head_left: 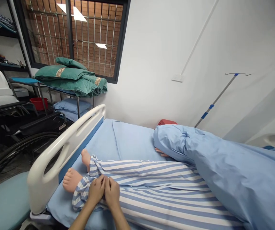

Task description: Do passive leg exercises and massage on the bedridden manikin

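A figure that looks like a care mannequin lies on the bed in blue-and-white striped trousers (156,191). My left hand (96,189) and my right hand (112,191) meet side by side over the nearer trouser leg, just above its cuff. Both hands have curled fingers closed on the striped cloth; the fingertips are partly hidden. The nearer bare foot (71,180) points up to the left of my hands, and the farther foot (86,158) sticks out of the other cuff. A light blue quilt (214,159) is folded over the upper body, with fingers (161,152) showing beneath its edge.
A cream footboard (65,143) closes off the bed's left end. Beyond it stand a wheelchair (27,127), a teal padded seat (8,198) and a rack with green bedding (70,76). Behind the bed, an IV pole (217,95) leans along the wall near a red object (167,122).
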Tool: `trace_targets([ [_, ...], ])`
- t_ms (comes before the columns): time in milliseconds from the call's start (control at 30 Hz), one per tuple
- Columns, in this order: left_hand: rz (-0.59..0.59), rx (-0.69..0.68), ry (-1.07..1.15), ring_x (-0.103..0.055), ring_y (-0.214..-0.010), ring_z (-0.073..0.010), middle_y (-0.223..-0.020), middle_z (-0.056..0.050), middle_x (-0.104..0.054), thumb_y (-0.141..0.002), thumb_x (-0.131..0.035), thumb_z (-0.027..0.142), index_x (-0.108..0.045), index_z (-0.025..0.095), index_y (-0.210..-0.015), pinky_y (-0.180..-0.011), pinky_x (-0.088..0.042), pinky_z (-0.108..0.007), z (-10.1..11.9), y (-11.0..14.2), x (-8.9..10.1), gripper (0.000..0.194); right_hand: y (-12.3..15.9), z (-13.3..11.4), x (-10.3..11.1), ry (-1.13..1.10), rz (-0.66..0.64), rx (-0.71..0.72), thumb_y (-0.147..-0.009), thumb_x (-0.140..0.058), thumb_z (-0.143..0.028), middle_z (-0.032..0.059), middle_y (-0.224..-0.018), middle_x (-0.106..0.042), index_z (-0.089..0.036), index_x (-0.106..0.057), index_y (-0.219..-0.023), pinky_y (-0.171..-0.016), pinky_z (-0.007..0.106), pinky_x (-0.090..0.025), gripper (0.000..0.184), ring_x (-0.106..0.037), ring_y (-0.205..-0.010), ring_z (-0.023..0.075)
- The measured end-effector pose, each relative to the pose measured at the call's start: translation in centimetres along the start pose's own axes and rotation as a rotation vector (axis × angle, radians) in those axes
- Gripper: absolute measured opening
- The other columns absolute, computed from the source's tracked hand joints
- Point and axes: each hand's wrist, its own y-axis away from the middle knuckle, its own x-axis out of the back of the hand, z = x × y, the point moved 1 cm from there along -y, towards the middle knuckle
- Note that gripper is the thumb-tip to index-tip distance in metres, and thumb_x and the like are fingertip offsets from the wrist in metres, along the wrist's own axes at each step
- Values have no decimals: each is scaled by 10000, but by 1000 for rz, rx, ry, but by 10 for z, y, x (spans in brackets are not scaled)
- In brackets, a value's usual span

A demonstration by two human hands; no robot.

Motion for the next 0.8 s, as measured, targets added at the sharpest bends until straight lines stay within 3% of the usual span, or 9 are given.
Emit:
trace_targets([
  [267, 78, 109, 316, -553, -640, -150, -619, -18, -596, -846, -320, 384, -494, 198, -626, -627, -392, -244, 26, 1, 4, 337, -2, 0, 3, -195, 64, -59, -909, -296, -381, 47, -619, -624, -172, -577, -632, -546, 247, -311, 446, -536, -582, 150],
  [367, 119, 132, 206, -569, -651, -166, -657, -42, -637, -828, -344, 382, -539, 197, -641, -635, -393, -257, 19, 2, -7, 328, -3, 2, 2, -211, 71, -64, -904, -301, -381, 34, -577, -592, -175, -546, -591, -526, 245, -302, 448, -501, -546, 142],
  [500, 158, 149, -30, -607, -758, -205, -802, -87, -690, -813, -392, 361, -627, 187, -807, -679, -389, -277, 6, 3, -18, 292, -5, -1, 4, -171, 86, -70, -901, -297, -357, 25, -548, -573, -180, -524, -561, -506, 244, -279, 446, -485, -523, 136],
  [700, 12, 111, -158, -603, -667, -171, -717, -49, -685, -860, -344, 311, -602, 207, -753, -568, -307, -243, 15, 3, -12, 298, -3, -10, 26, 126, 9, 58, -906, -314, -319, 28, -573, -605, -192, -575, -613, -514, 275, -203, 412, -509, -528, 142],
  [800, 3, 111, -171, -597, -662, -165, -704, -46, -676, -863, -338, 348, -580, 203, -722, -566, -295, -236, 20, 5, -8, 315, -1, -2, 30, 185, 21, 45, -915, -306, -320, 31, -580, -619, -193, -587, -636, -518, 276, -199, 416, -524, -533, 142],
])
